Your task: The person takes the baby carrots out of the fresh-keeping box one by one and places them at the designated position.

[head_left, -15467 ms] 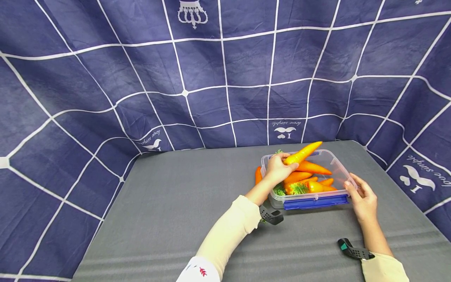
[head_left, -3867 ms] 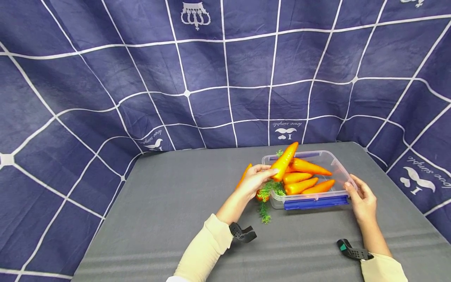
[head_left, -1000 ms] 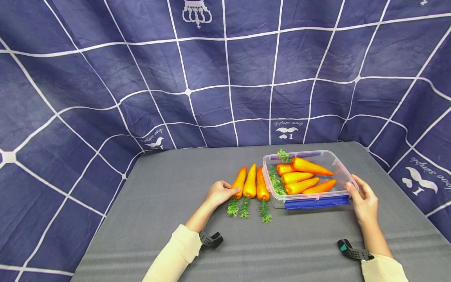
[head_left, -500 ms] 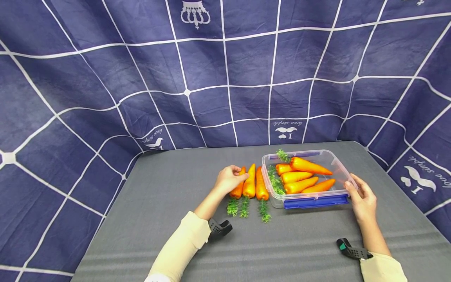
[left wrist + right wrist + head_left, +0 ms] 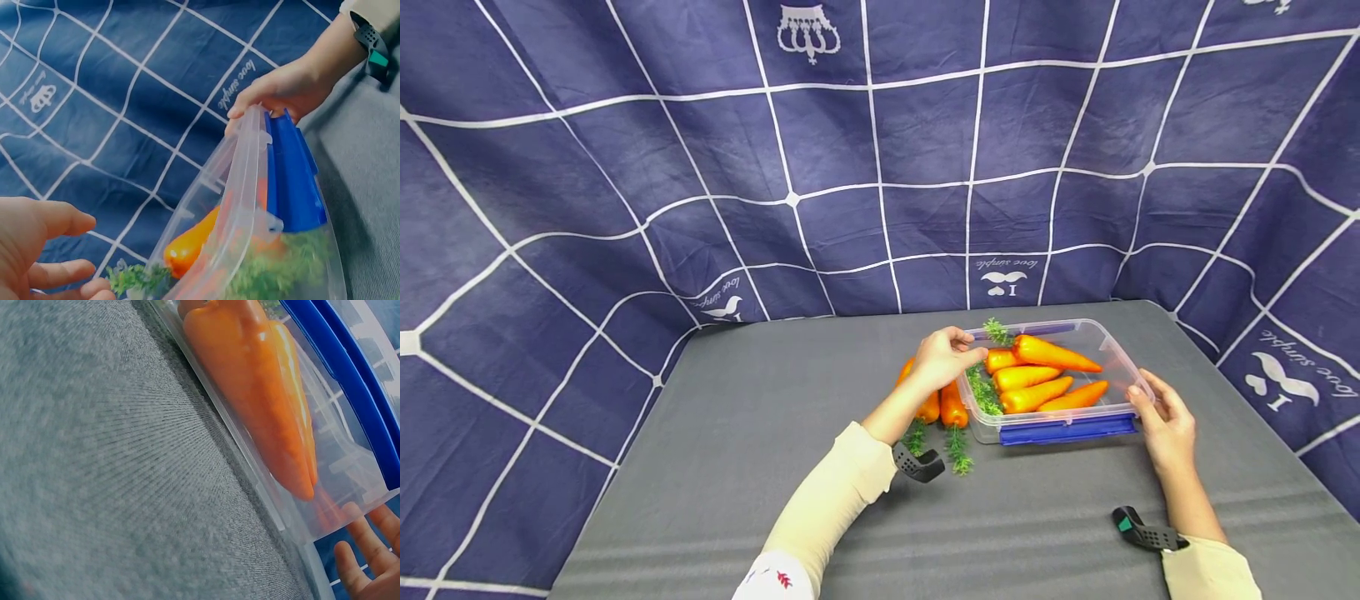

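Note:
My left hand (image 5: 947, 358) reaches over the left rim of a clear plastic food container (image 5: 1123, 367) with a blue clip. Its fingers are parted and hold nothing; in the left wrist view they lie beside a leafy carrot top (image 5: 140, 278). Inside the container rest several orange carrots (image 5: 1060, 354), green tops to the left. At the right end, my right hand (image 5: 1168, 421) grips the container's rim, thumb on top and fingers outside. Left of the container, carrots (image 5: 953, 407) lie on the table with their tops toward me, partly hidden by my left hand and forearm.
A grey cloth covers the table (image 5: 760, 400). Behind and at both sides hangs a dark blue curtain (image 5: 917, 217) with white grid lines. The blue clip (image 5: 1067, 429) juts out along the container's front.
Earlier, the left hand lifted carrots from the container and laid them in a row at its left. Over the last second it left the leftmost carrot and moved right. The right hand stays put.

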`<state>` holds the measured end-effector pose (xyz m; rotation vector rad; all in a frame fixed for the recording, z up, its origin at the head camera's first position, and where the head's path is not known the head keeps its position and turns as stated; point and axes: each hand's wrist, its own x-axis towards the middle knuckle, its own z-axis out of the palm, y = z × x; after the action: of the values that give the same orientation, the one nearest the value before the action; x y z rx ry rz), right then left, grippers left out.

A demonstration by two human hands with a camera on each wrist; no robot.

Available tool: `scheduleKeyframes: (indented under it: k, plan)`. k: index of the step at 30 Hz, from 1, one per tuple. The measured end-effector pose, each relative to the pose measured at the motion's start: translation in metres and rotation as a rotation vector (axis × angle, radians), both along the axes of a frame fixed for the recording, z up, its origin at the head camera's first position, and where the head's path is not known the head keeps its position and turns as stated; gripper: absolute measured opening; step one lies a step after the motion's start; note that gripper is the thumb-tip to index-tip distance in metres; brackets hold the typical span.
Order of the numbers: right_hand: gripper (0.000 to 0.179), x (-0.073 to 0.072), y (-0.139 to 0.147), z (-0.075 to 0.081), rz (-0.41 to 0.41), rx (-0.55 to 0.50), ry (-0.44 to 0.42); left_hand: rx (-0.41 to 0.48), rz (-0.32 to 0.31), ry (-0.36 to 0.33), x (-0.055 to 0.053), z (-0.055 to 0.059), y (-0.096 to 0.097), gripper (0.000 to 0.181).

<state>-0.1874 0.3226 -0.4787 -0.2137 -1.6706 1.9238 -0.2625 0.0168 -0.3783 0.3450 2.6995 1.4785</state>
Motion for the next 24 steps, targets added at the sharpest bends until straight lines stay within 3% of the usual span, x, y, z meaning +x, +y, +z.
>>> scheduleKeyframes:
  k: [7, 12, 18, 24]
  plan:
    - [0.032, -0.001, 0.0, 0.0, 0.005, -0.009, -0.006, 0.022, -0.159, 0.02, -0.01, 0.001, 0.032, 0.037]
    - [0.033, 0.001, 0.001, 0.0, 0.019, -0.008, -0.002, -0.026, -0.207, 0.052, -0.016, -0.002, 0.053, 0.032]
    - [0.032, 0.0, 0.001, 0.0, 0.008, 0.017, -0.002, -0.18, -0.211, 0.121, -0.024, -0.005, 0.076, 0.028]
    - [0.032, -0.001, 0.001, -0.001, -0.005, 0.039, -0.017, -0.419, -0.243, 0.263, -0.034, -0.01, 0.091, 0.031]
